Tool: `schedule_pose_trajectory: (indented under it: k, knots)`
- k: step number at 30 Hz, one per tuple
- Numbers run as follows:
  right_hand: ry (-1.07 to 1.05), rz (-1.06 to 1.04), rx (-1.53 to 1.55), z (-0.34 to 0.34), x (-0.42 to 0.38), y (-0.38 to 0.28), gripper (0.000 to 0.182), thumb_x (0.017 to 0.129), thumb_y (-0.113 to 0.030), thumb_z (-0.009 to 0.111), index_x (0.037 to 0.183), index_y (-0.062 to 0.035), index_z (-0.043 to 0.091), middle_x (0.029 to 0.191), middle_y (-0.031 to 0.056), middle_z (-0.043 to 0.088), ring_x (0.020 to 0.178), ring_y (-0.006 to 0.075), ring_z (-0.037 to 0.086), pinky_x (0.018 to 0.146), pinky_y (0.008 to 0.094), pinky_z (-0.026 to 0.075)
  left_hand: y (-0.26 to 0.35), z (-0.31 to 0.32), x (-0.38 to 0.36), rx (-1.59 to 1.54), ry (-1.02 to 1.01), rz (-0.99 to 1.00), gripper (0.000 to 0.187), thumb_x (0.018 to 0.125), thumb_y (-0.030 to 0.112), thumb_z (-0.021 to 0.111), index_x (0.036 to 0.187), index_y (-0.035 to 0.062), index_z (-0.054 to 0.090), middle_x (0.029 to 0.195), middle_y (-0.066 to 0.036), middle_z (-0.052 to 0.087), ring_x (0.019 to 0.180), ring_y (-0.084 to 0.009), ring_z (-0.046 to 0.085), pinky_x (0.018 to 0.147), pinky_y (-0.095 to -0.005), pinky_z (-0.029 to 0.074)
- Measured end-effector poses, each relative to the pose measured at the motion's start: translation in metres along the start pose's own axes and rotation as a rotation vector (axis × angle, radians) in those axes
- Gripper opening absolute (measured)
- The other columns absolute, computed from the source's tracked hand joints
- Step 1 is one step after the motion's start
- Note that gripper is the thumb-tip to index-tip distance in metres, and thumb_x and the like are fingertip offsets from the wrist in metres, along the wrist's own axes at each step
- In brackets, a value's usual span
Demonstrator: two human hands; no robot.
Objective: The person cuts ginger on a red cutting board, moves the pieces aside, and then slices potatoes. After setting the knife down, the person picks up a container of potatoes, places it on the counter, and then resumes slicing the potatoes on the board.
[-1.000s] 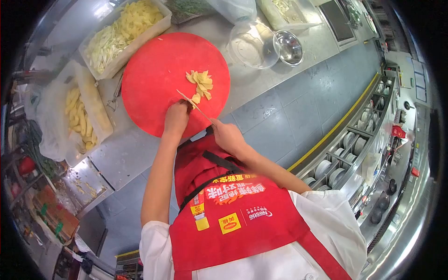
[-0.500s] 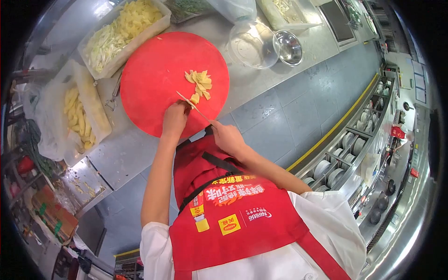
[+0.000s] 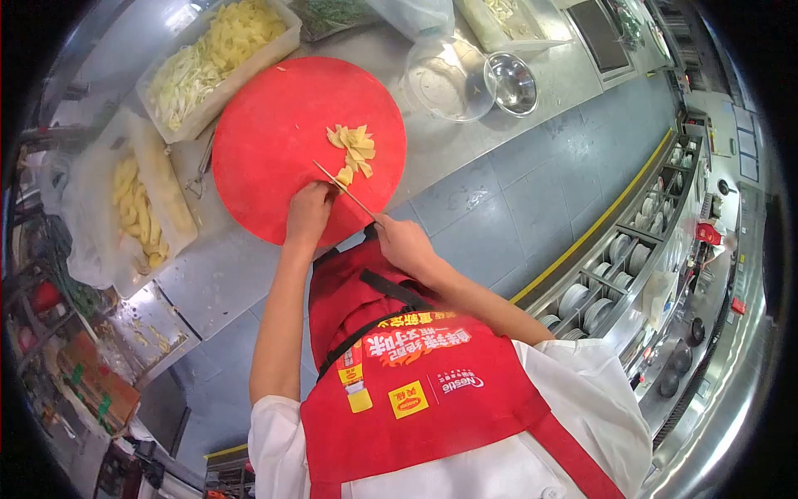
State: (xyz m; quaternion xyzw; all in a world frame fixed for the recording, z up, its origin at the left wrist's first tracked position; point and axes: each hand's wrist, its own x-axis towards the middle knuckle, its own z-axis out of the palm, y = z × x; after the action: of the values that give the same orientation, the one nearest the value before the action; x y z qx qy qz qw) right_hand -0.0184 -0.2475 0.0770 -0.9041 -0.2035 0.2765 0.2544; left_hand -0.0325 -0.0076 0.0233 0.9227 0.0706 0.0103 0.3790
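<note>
Slicing at the red cutting board [image 3: 266, 141]

Right hand [image 3: 405, 243] gripped the knife [image 3: 342, 190], blade angled toward the left hand [image 3: 309, 212], which clenched over a pale vegetable piece [image 3: 343, 175] to steady it. Cut slices [image 3: 354, 148] lay just beyond the blade; tray of cut strips [image 3: 218, 58] farther off.

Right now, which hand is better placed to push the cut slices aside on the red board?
Probably the left hand: it rests on the red board beside the pile of slices with no tool in it. The right hand grips the knife and sits farther back.
</note>
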Motion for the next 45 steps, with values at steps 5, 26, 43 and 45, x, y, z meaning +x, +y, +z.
schedule_pose_trajectory:
  k: [5, 26, 43, 45]
  knots:
    - [-0.021, 0.001, -0.018, 0.007, 0.005, 0.007, 0.027, 0.107, -0.02, 0.056, 0.123, -0.0031, 0.069, 0.085, 0.0297, 0.073, 0.082, 0.0509, 0.072, 0.075, 0.0637, 0.056, -0.006, 0.002, 0.001, 0.044, -0.028, 0.016, 0.011, 0.091, 0.006, 0.072, 0.1, 0.0004, 0.074, 0.1, -0.02, 0.072, 0.096, -0.0438, 0.07, 0.084, -0.0534, 0.057]
    - [0.029, -0.023, 0.04, 0.005, 0.007, 0.007, 0.029, 0.106, -0.021, 0.057, 0.126, -0.0032, 0.07, 0.087, 0.0303, 0.073, 0.083, 0.0507, 0.072, 0.077, 0.0627, 0.057, -0.006, 0.003, -0.007, 0.012, 0.03, 0.061, 0.016, 0.093, 0.01, 0.073, 0.108, 0.0039, 0.074, 0.104, -0.015, 0.072, 0.095, -0.04, 0.071, 0.082, -0.0501, 0.058]
    - [-0.001, -0.015, -0.02, 0.012, 0.03, -0.003, 0.027, 0.105, -0.021, 0.059, 0.121, -0.0018, 0.07, 0.084, 0.028, 0.074, 0.083, 0.0489, 0.074, 0.077, 0.0611, 0.058, -0.004, 0.003, -0.012, 0.013, 0.028, 0.019, 0.023, 0.091, 0.008, 0.074, 0.113, 0.0027, 0.073, 0.109, -0.017, 0.072, 0.103, -0.0403, 0.07, 0.088, -0.0502, 0.057]
    - [-0.015, -0.027, 0.001, 0.009, 0.036, -0.003, 0.027, 0.104, -0.021, 0.059, 0.119, -0.0015, 0.07, 0.084, 0.0285, 0.074, 0.083, 0.0491, 0.074, 0.077, 0.0609, 0.058, -0.005, 0.006, -0.011, -0.013, 0.042, 0.022, 0.021, 0.091, 0.008, 0.075, 0.111, 0.0026, 0.074, 0.107, -0.016, 0.072, 0.099, -0.0399, 0.071, 0.085, -0.0486, 0.058]
